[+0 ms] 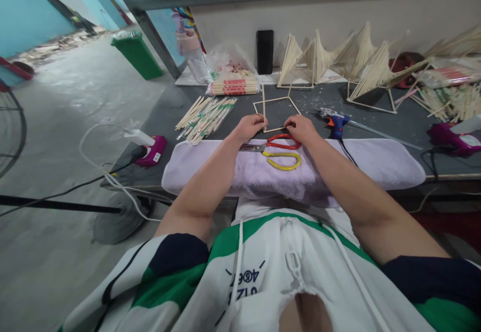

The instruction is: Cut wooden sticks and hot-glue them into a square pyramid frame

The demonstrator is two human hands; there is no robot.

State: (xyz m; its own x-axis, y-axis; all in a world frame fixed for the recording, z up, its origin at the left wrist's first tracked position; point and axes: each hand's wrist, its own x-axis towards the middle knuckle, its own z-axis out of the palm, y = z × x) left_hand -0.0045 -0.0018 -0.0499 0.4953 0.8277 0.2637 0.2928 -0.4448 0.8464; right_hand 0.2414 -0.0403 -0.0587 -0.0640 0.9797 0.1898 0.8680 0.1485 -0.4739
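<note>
On the dark tabletop lies a frame of thin wooden sticks [271, 101], with one stick [263, 99] standing up at its near left corner. My left hand [251, 126] pinches that upright stick near its foot. At the near right corner, my right hand [301, 129] has its fingers closed on the frame; the fingertips partly hide that joint. Just below my hands, scissors [283, 160] with one red and one yellow handle rest on a lilac towel [203, 164]. A blue glue gun [338, 125] lies to the right of my right hand, a clear glue stick beside it.
Loose and wrapped chopsticks [210, 116] lie left of my hands, with a bagged bundle [235, 86] behind. A phone [265, 51] leans on the wall. Finished-looking stick structures [323, 61] stand at back right. Purple power sockets [153, 151] sit at both sides, cords trailing.
</note>
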